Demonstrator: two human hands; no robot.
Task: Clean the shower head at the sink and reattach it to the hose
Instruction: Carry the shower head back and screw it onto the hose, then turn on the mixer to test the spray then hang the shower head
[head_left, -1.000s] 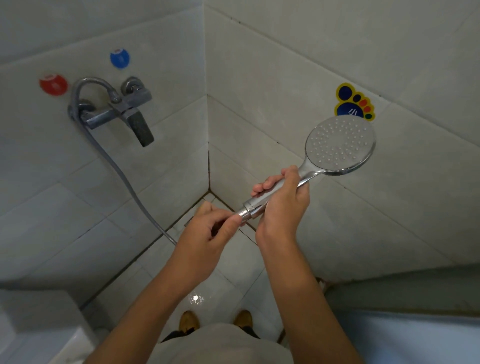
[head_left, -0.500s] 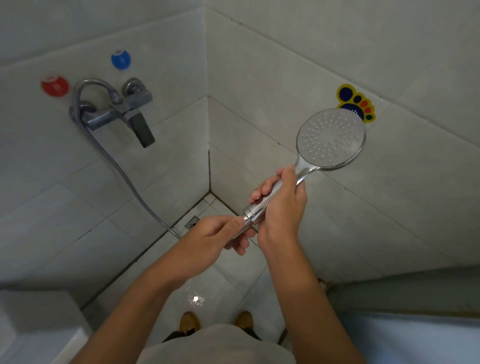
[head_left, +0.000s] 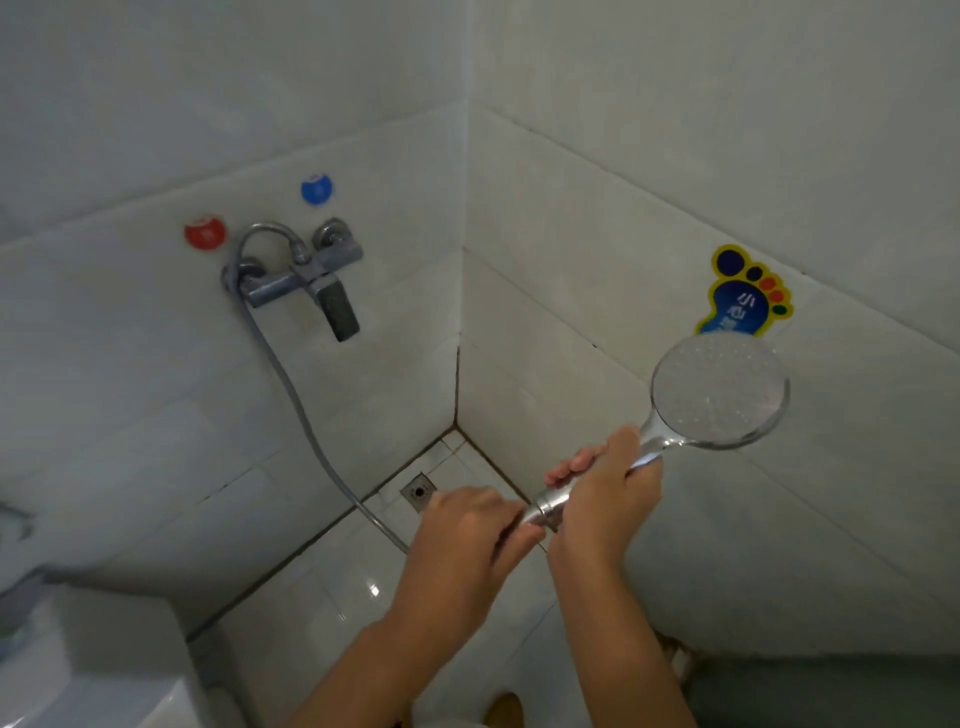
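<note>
The left hand (head_left: 462, 540) was curled at the lower end of the shower head (head_left: 719, 396), its fingers pinching the hose (head_left: 291, 395) fitting where it met the chrome handle. The right hand (head_left: 605, 499) was wrapped around that smooth, cylindrical handle, just beside the left. The round, flat spray face, dotted with small nozzles, tilted up and to the right of both hands. The ribbed metal hose curved down from the chrome wall mixer (head_left: 306, 275) to the glossy tiled floor (head_left: 332, 592). A foot-shaped sticker (head_left: 743, 301) lay on the tile behind the head.
</note>
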